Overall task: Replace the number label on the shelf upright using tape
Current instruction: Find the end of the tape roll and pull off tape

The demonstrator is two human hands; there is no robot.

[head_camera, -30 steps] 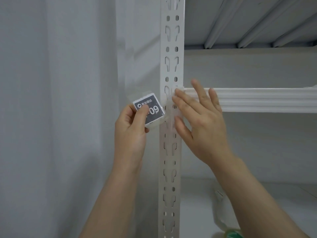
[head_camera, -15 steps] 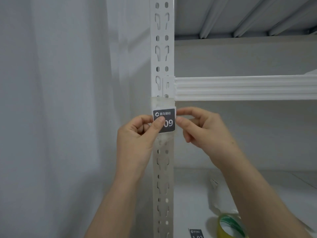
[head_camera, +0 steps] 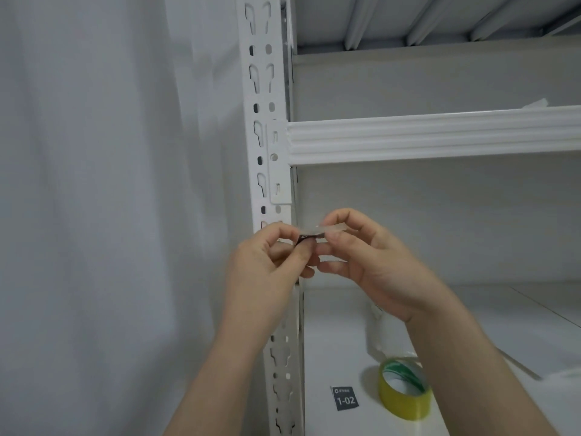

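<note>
Dark number label (head_camera: 306, 237), seen edge-on, pinched between thumb and forefinger of left hand (head_camera: 267, 269), in front of white shelf upright (head_camera: 267, 121), below the joint with shelf beam (head_camera: 440, 133); contact with the upright not discernible. Strip of clear tape (head_camera: 323, 228) running rightward off the label, pinched by thumb and forefinger of right hand (head_camera: 371, 265). On lower shelf board (head_camera: 330, 325), near its front left corner: second label (head_camera: 345, 398) marked 1-02, lying flat, with yellow-green tape roll (head_camera: 404, 388) just beside it to the right.
</note>
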